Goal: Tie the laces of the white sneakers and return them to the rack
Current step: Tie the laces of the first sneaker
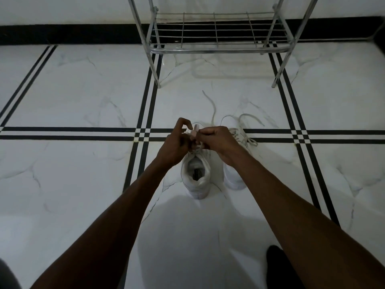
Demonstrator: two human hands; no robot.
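Two white sneakers stand side by side on the floor, heels toward me. Over the left sneaker (196,176) both hands pinch its white laces (211,112): my left hand (177,142) from the left, my right hand (218,141) from the right. One lace end trails forward across the floor. The right sneaker (235,174) is partly hidden behind my right forearm, and its laces (248,130) lie loose in loops. The metal shoe rack (216,49) stands beyond the shoes, and its bottom wire shelf holds nothing.
The floor (83,90) is white marble tile with black double stripes. A black skirting band (62,34) runs along the wall behind the rack. A dark shape (277,265) lies at the bottom right by my arm.
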